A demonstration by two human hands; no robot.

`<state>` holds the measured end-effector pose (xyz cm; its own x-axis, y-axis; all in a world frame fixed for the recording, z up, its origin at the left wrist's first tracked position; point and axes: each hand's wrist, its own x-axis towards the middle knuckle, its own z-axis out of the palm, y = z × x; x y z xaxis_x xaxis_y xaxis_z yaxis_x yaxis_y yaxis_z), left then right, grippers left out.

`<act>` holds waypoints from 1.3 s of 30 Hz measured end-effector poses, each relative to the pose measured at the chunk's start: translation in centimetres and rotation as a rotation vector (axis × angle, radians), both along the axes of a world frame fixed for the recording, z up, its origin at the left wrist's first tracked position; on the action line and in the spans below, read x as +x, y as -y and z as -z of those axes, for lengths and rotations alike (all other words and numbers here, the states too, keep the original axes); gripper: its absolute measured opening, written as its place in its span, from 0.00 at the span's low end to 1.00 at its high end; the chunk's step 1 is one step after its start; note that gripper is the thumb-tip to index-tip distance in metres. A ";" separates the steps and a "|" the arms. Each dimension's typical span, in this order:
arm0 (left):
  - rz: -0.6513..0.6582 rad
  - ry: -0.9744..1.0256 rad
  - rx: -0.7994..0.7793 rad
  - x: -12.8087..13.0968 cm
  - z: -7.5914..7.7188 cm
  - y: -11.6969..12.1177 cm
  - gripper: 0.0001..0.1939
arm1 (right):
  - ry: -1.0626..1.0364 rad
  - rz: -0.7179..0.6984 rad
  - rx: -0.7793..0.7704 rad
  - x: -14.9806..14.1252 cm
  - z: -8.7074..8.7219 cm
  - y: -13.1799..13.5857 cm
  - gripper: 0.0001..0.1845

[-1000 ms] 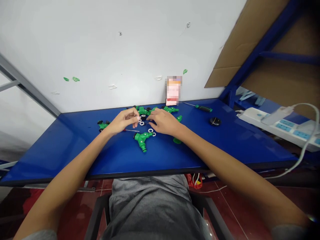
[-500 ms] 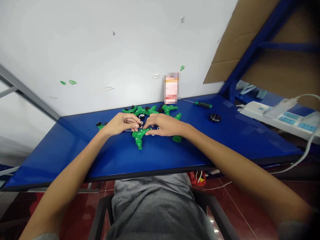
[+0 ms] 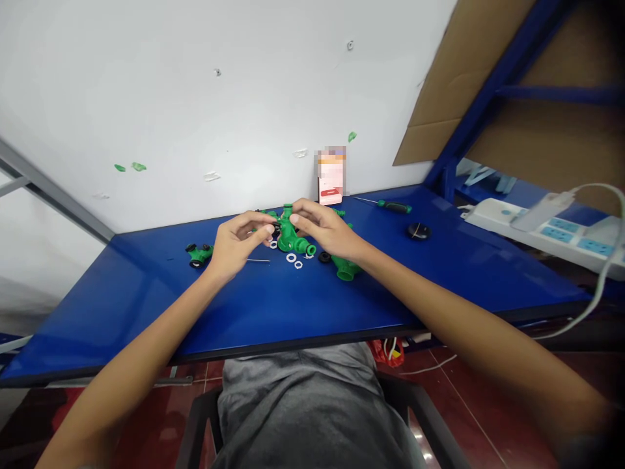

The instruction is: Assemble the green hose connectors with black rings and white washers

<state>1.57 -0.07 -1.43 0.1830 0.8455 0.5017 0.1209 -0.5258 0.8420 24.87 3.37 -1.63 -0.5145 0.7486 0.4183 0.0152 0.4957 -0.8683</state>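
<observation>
blue table point(image 3: 234, 319): right hand point(image 3: 319, 225) pinching fitting point(image 3: 290, 238), best held steady; left hand point(image 3: 243, 242) at dark part point(image 3: 277, 228), pinch too obscured to tell, best squarely aligned.

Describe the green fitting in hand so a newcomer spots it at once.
Find the blue table along the white wall. Between the left hand and right hand is the green fitting; the right hand holds it, while its green neighbours lie on the table.

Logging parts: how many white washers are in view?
3 show clearly: one white washer near the left hand, a second and third side by side in front of the green connector. A pale piece near the connector's outlet is unclear; more may be hidden.
</observation>
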 end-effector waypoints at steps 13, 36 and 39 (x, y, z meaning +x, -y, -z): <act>-0.141 -0.043 0.303 0.4 0.3 1.0 0.10 | -0.174 0.037 0.108 -1.2 0.4 1.0 0.22; -0.182 -0.291 0.676 -0.4 0.1 0.4 0.04 | -0.154 0.136 0.087 -1.7 0.5 2.1 0.24; -0.205 -0.342 0.786 -0.4 -0.2 0.4 0.04 | -0.160 0.121 0.077 -1.8 0.5 2.0 0.24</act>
